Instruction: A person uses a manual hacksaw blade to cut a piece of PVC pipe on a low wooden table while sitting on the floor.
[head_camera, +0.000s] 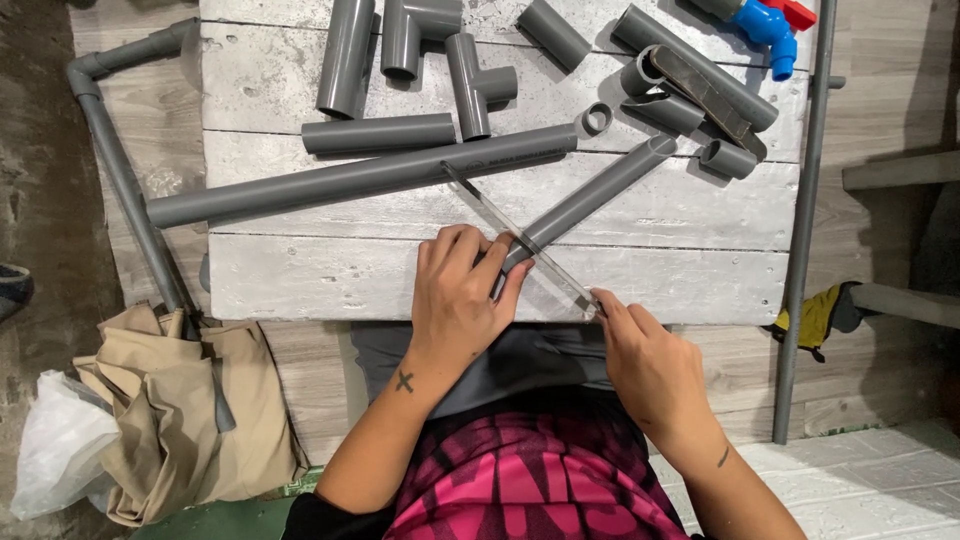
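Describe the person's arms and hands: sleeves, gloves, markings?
Both are bare: no gloves, sleeves, watch or rings visible. The left hand has a small dark cross tattoo on the wrist. The right hand has a short dark mark on the forearm. The shirt is pink and black.

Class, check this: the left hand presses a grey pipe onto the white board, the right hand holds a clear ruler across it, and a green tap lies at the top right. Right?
Wrong in one respect: the head view shows the tap is blue with a red handle, not green. The left hand does press the pipe on the board, and the right hand holds the ruler.
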